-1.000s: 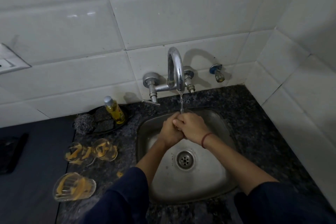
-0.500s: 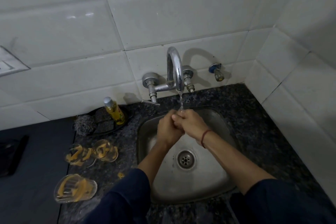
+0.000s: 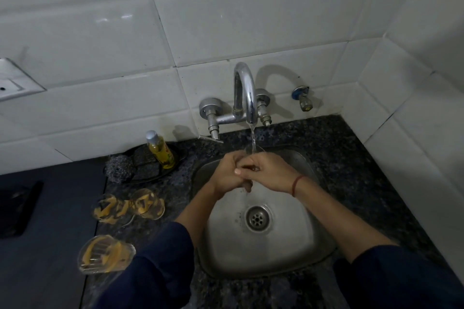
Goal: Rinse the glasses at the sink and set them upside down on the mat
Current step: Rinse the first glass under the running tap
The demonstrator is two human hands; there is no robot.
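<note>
Both hands have hardly moved since a moment ago, staying clasped together. Three yellow-patterned glasses [image 3: 108,208] sit on the dark counter [image 3: 175,183], left of the sink [image 3: 288,246]. Over the basin, the left hand [image 3: 226,175] and right hand [image 3: 271,173] curl their fingers around a clear glass [image 3: 259,149]. Its rim just shows in the stream from the tap [image 3: 244,93].

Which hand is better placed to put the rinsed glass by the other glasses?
Left, probably. The left hand and right hand both hold the glass, but the other glasses sit left of the sink, so the right would reach across.
</note>
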